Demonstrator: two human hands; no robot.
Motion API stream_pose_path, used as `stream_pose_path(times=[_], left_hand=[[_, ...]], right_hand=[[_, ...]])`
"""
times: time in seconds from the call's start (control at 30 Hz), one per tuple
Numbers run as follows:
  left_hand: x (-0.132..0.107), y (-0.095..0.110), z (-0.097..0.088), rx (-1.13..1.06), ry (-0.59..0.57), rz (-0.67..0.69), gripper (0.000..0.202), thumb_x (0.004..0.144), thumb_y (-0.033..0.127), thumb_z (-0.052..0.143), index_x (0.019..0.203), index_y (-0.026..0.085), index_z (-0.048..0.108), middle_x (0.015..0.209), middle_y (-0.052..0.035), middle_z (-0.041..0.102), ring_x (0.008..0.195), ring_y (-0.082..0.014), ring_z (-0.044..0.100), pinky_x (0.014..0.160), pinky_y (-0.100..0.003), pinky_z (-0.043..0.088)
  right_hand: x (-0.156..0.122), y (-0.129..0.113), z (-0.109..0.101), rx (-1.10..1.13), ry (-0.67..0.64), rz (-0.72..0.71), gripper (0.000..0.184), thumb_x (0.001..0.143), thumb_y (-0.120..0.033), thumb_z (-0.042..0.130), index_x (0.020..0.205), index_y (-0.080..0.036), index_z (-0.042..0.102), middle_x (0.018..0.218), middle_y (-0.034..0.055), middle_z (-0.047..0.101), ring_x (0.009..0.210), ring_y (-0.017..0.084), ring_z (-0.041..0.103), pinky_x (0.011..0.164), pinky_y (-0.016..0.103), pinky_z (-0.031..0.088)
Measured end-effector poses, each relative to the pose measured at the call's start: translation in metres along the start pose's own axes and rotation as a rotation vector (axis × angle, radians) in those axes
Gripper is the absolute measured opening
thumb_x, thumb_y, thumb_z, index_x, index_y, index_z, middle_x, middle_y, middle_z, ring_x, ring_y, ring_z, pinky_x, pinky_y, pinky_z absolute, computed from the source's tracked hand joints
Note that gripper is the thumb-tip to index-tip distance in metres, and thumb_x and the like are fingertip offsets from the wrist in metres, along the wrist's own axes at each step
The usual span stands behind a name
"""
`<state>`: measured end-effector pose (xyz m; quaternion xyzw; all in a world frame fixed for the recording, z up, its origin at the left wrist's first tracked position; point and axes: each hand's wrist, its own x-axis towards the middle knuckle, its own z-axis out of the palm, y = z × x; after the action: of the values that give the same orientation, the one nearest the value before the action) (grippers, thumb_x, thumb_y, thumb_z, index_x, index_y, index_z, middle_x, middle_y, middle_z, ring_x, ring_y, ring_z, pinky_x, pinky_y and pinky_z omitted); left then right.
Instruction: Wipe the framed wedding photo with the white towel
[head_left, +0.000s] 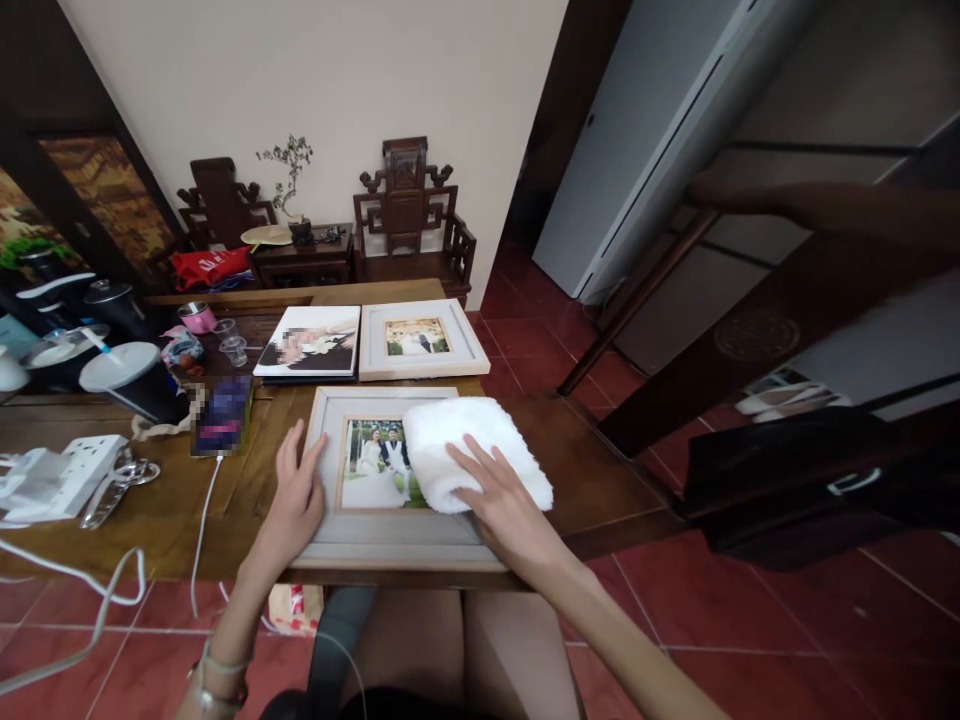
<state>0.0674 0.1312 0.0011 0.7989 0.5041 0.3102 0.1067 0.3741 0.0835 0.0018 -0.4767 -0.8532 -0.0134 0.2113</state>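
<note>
A light grey picture frame (390, 553) lies flat near the table's front edge, with a photo of a couple in wedding clothes (375, 470) in it. My left hand (298, 495) holds the frame by its left side, its fingers along the outer edge. A folded, fluffy white cloth (480, 425) covers the right part of the frame and hangs past its right side. On top of the cloth, my right hand (499, 495) presses down with its fingers bent over it. The frame's right border is mostly hidden beneath cloth and hand.
Behind lie another framed photo (474, 345) and a photo panel (322, 320). To the left are a phone (221, 420) on a white cable, a lidded cup with a straw (131, 375), a power strip (82, 475) and clear small cups (234, 348). A dark wooden chair (697, 350) stands right.
</note>
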Motion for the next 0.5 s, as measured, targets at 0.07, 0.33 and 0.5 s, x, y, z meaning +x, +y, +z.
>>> stream_pose_path(times=[0.07, 0.33, 0.5], left_hand=[[0.009, 0.002, 0.002, -0.007, -0.064, 0.085, 0.057, 0.084, 0.003, 0.035, 0.135, 0.023, 0.049, 0.158, -0.0078, 0.017, 0.148, -0.0278, 0.005, 0.116, -0.058, 0.017], [0.024, 0.004, 0.005, -0.018, -0.163, 0.096, 0.052, 0.078, -0.001, 0.036, 0.122, 0.019, 0.056, 0.150, -0.0107, 0.033, 0.144, -0.0242, 0.022, 0.118, -0.050, 0.023], [0.023, -0.002, 0.019, -0.068, -0.109, 0.144, 0.043, 0.088, 0.006, 0.037, 0.124, 0.019, 0.056, 0.148, -0.0127, 0.038, 0.144, -0.0248, 0.023, 0.116, -0.051, 0.027]], right_hand=[[0.000, 0.003, 0.000, 0.011, 0.026, 0.011, 0.052, 0.061, 0.013, 0.045, 0.094, -0.016, 0.071, 0.143, 0.0167, 0.047, 0.142, 0.032, 0.022, 0.110, 0.061, 0.027], [0.004, 0.012, -0.003, 0.020, 0.033, 0.035, 0.053, 0.057, 0.013, 0.038, 0.092, -0.014, 0.066, 0.141, 0.0175, 0.050, 0.140, 0.032, 0.027, 0.107, 0.060, 0.034], [0.037, 0.007, -0.019, -0.003, 0.248, 0.093, 0.046, 0.065, 0.012, 0.035, 0.093, -0.014, 0.061, 0.146, 0.0177, 0.043, 0.143, 0.026, 0.021, 0.108, 0.057, 0.036]])
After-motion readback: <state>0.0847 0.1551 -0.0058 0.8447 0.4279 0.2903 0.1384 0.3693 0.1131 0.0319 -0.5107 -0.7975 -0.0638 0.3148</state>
